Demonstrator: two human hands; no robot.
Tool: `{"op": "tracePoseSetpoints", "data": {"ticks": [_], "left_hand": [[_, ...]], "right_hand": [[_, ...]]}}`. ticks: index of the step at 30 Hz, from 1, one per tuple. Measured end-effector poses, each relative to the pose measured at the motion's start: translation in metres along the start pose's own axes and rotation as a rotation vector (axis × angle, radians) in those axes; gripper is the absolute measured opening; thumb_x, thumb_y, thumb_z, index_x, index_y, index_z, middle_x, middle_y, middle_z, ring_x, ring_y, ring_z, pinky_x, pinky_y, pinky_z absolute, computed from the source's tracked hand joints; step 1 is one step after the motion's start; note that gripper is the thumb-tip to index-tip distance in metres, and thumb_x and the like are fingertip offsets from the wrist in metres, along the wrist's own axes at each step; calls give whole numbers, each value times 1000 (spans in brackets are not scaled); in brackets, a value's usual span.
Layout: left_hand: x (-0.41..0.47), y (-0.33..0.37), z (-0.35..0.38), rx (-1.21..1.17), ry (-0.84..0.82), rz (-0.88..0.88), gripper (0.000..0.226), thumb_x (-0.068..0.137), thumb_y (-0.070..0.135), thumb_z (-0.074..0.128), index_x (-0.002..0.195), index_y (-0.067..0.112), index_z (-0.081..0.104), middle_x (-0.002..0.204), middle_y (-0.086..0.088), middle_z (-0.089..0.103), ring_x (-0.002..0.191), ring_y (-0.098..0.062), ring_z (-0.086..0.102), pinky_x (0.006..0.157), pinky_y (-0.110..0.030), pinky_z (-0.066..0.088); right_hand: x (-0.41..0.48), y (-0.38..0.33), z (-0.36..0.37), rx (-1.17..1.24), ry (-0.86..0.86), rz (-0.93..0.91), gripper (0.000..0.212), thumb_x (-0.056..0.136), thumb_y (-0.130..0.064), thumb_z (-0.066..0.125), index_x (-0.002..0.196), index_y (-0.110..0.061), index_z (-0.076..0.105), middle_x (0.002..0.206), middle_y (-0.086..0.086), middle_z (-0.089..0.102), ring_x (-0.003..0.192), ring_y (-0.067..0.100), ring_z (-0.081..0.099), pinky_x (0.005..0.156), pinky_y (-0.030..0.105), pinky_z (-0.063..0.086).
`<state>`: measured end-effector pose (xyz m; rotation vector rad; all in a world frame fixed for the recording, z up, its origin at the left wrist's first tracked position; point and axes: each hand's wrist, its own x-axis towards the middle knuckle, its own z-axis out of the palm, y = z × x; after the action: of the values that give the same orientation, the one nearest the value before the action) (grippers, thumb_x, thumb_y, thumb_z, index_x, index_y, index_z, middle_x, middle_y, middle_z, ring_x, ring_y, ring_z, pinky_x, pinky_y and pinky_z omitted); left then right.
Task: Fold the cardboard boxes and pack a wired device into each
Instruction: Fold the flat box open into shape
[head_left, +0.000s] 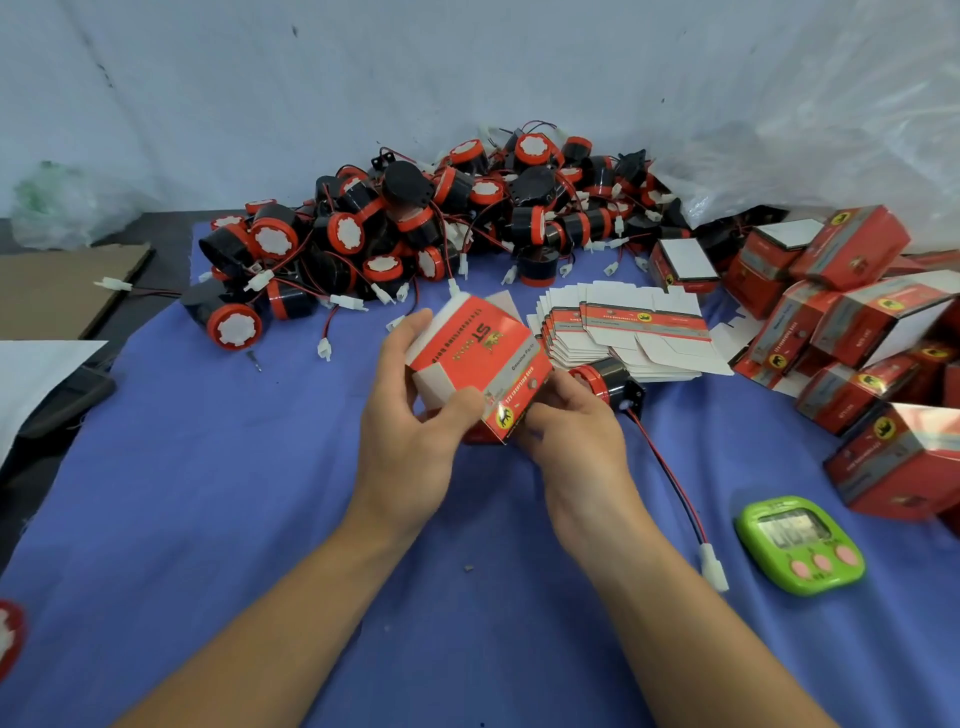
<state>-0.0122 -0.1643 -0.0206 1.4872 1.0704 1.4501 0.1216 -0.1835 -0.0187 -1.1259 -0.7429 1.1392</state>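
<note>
A red and white cardboard box (475, 358), partly opened up, is held above the blue cloth (234, 493) at the centre. My left hand (410, 415) grips its left side, thumb on the front flap. My right hand (571, 426) pinches its lower right corner. Just right of the box lies a black and red wired device (613, 379); its red-black wire (670, 478) runs down to a white plug (712, 566). A stack of flat boxes (634, 332) lies behind it.
A big heap of wired devices (415, 223) fills the back of the cloth. Several folded boxes (852, 322) pile up at the right. A green timer (802, 543) sits at the lower right. Plastic sheeting (831, 130) hangs behind; cardboard (57, 291) lies left.
</note>
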Motion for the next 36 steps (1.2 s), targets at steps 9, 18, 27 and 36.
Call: {"op": "tracePoseSetpoints", "data": {"ticks": [9,18,27,36], "left_hand": [[-10,7,1,489,-232,278,83,73,20,73,149,45,49,126,39,60,120,4,59,96,-7,44],[-6,12,-7,237,-241,167,33,68,10,59,89,29,77,84,10,76,75,-19,68,71,-31,56],[-18,20,4,230,-12,314,22,77,25,56,91,26,74,77,17,72,76,-10,70,74,-26,57],[10,3,-5,103,-86,17,36,75,25,61,107,39,69,104,16,72,95,-5,66,75,-18,51]], "right_hand": [[-5,2,2,-176,-193,32,96,70,-24,81,154,-40,36,131,-10,70,117,13,70,103,44,55],[3,-6,-5,-203,-173,-20,34,81,-37,69,108,-18,74,104,12,77,107,34,71,105,56,51],[5,-11,-18,-515,68,-282,19,91,-10,52,75,-12,63,65,2,58,62,9,44,60,32,40],[6,-29,-25,-507,-206,-230,35,90,-1,62,108,-25,81,101,-9,80,99,7,71,86,23,54]]}}
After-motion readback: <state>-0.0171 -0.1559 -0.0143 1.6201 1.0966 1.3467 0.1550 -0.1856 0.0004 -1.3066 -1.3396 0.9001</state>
